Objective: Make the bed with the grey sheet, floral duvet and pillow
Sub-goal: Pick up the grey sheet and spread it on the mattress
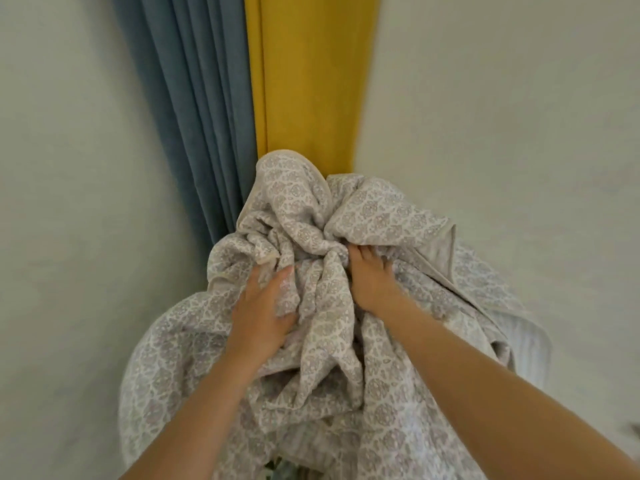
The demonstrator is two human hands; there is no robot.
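Head view: floral duvet [346,341] bunched into a crumpled heap, held up mid-frame in front of the curtains. Left hand [263,317] clutching a fold on its left side, fingers curled into the cloth. Right hand [372,282] gripping the gathered knot of fabric, fingertips buried in the folds. Behind: blue-grey curtain [194,116] edge to edge with mustard-yellow curtain [308,81]. Pale wall [502,116] on either side.

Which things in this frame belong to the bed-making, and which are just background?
Job: floral duvet, bunched up; left hand and right hand, both gripping it.
Background: blue curtain; yellow curtain; wall.
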